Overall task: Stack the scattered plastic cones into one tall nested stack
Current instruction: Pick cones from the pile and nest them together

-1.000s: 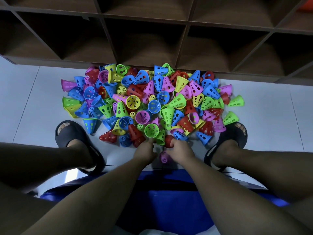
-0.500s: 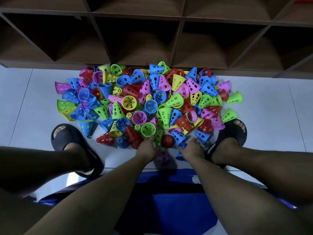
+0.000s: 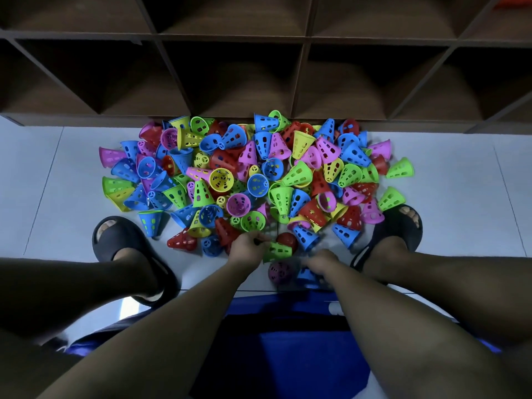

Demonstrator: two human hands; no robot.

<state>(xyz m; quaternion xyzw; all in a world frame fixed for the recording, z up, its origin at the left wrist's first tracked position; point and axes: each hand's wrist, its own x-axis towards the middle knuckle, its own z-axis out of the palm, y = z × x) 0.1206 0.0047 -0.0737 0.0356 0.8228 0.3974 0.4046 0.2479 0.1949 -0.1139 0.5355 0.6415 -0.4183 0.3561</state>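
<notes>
Ahead: the cone pile [image 3: 250,174] blocks us, heaped right up to the shelf unit [image 3: 259,82].
Flanks: our left sandal [image 3: 115,240] and right sandal [image 3: 400,226] flank its near corners.
Open: we see bare floor [image 3: 57,182] outside both.

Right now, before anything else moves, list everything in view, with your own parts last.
cone pile: too many to count; pink, blue, green, yellow and red; on the floor between the feet and the shelf
green cone: one, in the left hand
purple cone: one, on the floor between the hands
blue cone: one, under the right hand, blurred
shelf: one, dark brown, open compartments, behind the pile
floor: pale tiles
left slipper, right slipper: black, either side of the pile
shorts: blue, bottom centre
left hand: holds the green cone
right hand: over the blue cone, too blurred to judge its grip
</notes>
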